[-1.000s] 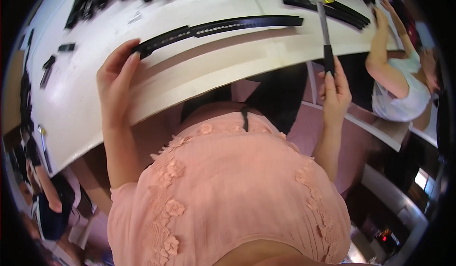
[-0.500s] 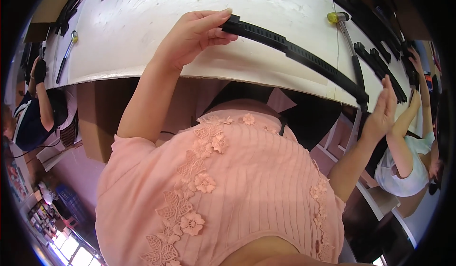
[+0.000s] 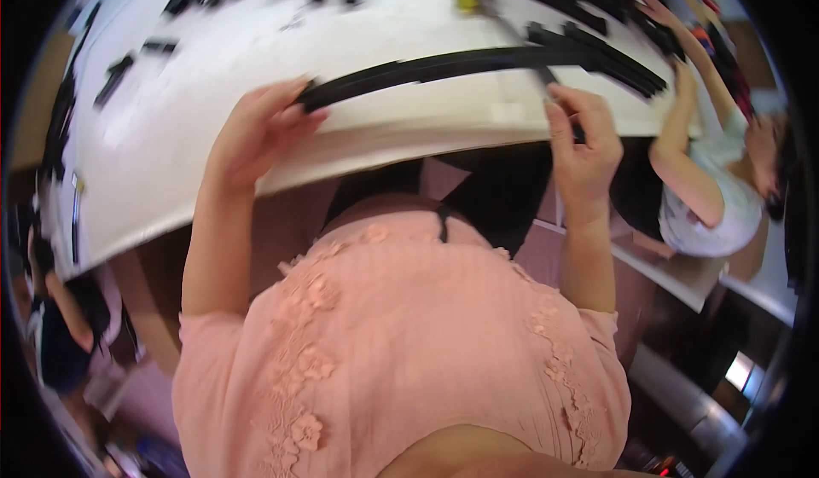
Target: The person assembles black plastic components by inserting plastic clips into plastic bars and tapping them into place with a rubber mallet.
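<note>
My left hand [image 3: 269, 128] pinches the near-left end of a long, slim black slotted bar [image 3: 409, 70], which reaches out to the right above the white table. The bar's far end overlaps other black parts, and motion blur hides where it stops. Closed fingers of my right hand [image 3: 584, 141] wrap the handle end of a mallet [image 3: 510, 30] with a yellow-faced head and a metal shaft. The mallet's head lies toward the far side of the table, and the bar crosses over its shaft.
More black bars and rail-like parts [image 3: 623, 64] lie on the white table [image 3: 179, 171] at the right and along the back. Small black pieces [image 3: 115, 81] sit at the left, near another mallet [image 3: 77, 214]. One co-worker [image 3: 717, 179] is at the right, another [image 3: 64, 324] at the left.
My right hand has moved left and closed on the mallet's handle. The bar has swung to lie more level, and the whole view has turned to the right.
</note>
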Demonstrator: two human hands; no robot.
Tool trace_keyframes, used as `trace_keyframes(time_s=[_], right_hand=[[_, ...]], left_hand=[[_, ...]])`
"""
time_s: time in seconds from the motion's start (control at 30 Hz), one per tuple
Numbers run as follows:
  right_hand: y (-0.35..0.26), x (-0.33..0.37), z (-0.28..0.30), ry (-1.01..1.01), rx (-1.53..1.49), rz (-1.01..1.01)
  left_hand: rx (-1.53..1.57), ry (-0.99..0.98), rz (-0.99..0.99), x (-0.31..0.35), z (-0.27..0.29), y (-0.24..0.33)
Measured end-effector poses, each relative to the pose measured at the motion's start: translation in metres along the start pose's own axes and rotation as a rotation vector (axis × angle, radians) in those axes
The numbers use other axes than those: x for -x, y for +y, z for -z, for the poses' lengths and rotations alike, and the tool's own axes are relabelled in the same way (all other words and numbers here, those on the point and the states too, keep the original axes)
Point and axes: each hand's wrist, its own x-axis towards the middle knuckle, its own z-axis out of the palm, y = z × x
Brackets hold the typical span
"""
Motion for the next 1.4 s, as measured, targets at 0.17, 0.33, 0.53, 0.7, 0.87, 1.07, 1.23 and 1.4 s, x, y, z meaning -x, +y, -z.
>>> trace_keyframes(time_s=[0.17, 0.33, 0.53, 0.7, 0.87, 1.07, 1.23, 1.4], right_hand=[[-0.015, 0.014, -0.003, -0.248, -0.775, -0.645], [-0.030, 0.009, -0.029, -0.181, -1.049, -0.564], [-0.037, 0.000, -0.035, -0.136, -1.285, -0.568], [-0.040, 0.002, -0.011, -0.372, -1.122, -0.513], [-0.051, 0.011, -0.014, -0.462, -0.877, -0.507], [-0.060, 0.015, -0.022, -0.525, -0.759, -0.456], [-0.060, 0.017, -0.022, -0.568, -0.676, -0.440], [-0.060, 0.021, -0.021, -0.545, -0.456, -0.332]], left_hand=[[0.061, -0.064, 0.007, -0.001, -0.005, -0.008], [0.047, -0.215, 0.117, 0.000, -0.038, -0.017], [-0.094, -0.189, 0.190, 0.009, -0.066, -0.039], [-0.423, -0.090, -0.004, 0.008, -0.075, -0.016], [-0.365, -0.042, -0.216, -0.010, -0.084, -0.009], [-0.258, -0.175, -0.258, -0.021, -0.098, -0.013], [-0.188, -0.181, -0.301, -0.023, -0.098, -0.014], [-0.114, -0.154, -0.277, -0.026, -0.099, -0.017]])
